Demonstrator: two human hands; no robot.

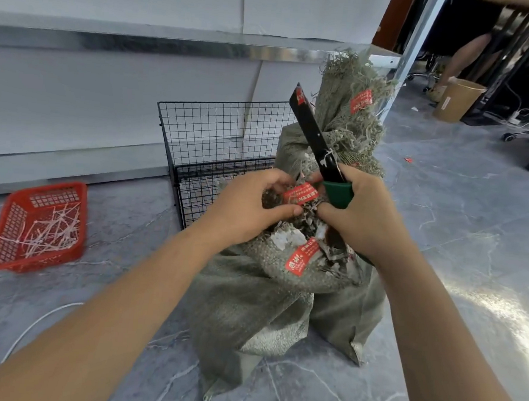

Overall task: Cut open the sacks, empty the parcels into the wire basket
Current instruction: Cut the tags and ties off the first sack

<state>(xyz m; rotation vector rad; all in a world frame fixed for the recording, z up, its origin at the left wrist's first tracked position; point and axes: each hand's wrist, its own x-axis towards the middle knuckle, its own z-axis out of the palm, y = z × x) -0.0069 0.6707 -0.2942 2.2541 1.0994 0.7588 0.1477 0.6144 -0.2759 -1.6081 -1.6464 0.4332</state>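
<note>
Sack [250, 308]: on the floor just beside the wire basket [217, 135], neck bunched.
Red tags [300, 194]: white Chinese print, too small to read.
Left hand [247, 208]: grip pinching the sack's neck.
Right hand [364, 219]: grip wrapped round the knife [313, 135]'s green handle, black blade pointing up.

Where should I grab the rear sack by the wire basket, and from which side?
Grip the rear sack at its gathered neck, just under the frayed top by the red tag; the cloth narrows there, so fingers can probably close round it. Come from its near left side with the left hand, since the right hand holds the knife blade-up in front of it.
</note>
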